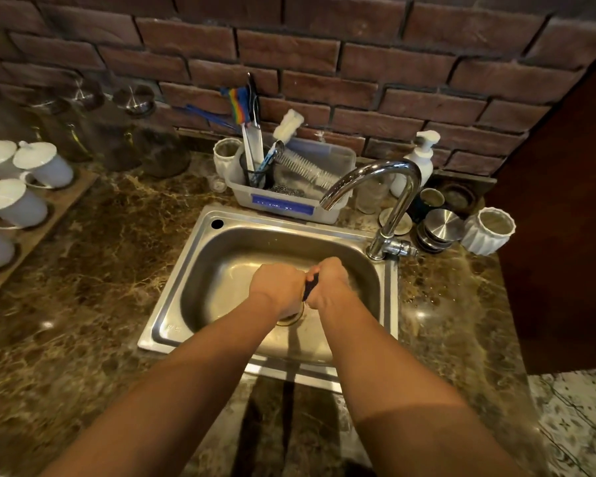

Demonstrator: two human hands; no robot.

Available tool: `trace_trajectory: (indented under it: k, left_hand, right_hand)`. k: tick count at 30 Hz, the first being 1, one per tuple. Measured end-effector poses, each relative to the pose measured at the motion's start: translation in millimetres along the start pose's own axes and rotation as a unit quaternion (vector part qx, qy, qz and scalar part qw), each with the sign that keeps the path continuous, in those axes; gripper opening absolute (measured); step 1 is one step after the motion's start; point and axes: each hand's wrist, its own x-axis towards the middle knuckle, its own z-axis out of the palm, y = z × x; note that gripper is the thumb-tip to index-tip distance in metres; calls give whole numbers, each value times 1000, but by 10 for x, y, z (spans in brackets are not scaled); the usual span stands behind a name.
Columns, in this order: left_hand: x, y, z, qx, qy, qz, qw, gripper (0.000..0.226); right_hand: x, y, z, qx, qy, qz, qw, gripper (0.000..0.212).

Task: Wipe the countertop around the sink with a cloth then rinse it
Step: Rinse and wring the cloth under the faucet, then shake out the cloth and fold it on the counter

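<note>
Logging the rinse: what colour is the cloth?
The cloth is dark, blue-black; head view shows it.

We stretch both bare forearms from the near edge, converging toward the middle. Our left grip (277, 282) and right grip (331, 280) meet side by side, backs up, fingers curled, clutching a dark cloth (311, 286) between them.

Two bare forearms (200, 370), bare hands (277, 285)
</note>
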Motion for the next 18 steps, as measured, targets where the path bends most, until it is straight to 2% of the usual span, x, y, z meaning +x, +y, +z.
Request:
trace_trajectory:
  k: [2, 4, 6, 8, 10, 11, 13, 15, 17, 18]
  left_hand:
    - [-90, 6, -55, -48, 12, -28, 998, 21]
    - [-175, -44, -109, -135, 24, -67, 988, 42]
    - [-252, -175, -162, -238, 6, -101, 966, 70]
    - [-363, -327, -285, -358, -24, -119, 926, 82]
    - [-530, -445, -463, -517, -51, -108, 848, 76]
    - [-618, -496, -558, -582, -57, -95, 805, 68]
    - [-772, -581, -722, -665, -44, -73, 742, 43]
    - [-890, -628, -847, -708, -8, -55, 704, 21]
    - [-990, -626, -972, -720, 15, -42, 693, 11]
    - [-1047, -619, -1033, -719, 21, -34, 694, 14]
  right_hand:
    - [-163, -54, -131, 34, -91, 30, 995, 31]
    - [-307, -124, -300, 11, -177, 39, 983, 22]
    - [-445, -183, -488, -48, -233, 30, 971, 28]
    - [-575, -226, -666, -58, -267, 25, 962, 36]
    - [-680, -268, -831, -77, -290, 12, 954, 39]
    - [-732, -289, -901, -103, -308, -5, 946, 40]
    - [-871, -323, -996, -176, -343, -43, 922, 43]
    - [-992, -354, -1031, -259, -349, -93, 896, 53]
    - [-1151, -386, -1012, -320, -356, -136, 867, 58]
    - [-1243, -403, -991, -344, -362, -159, 852, 59]
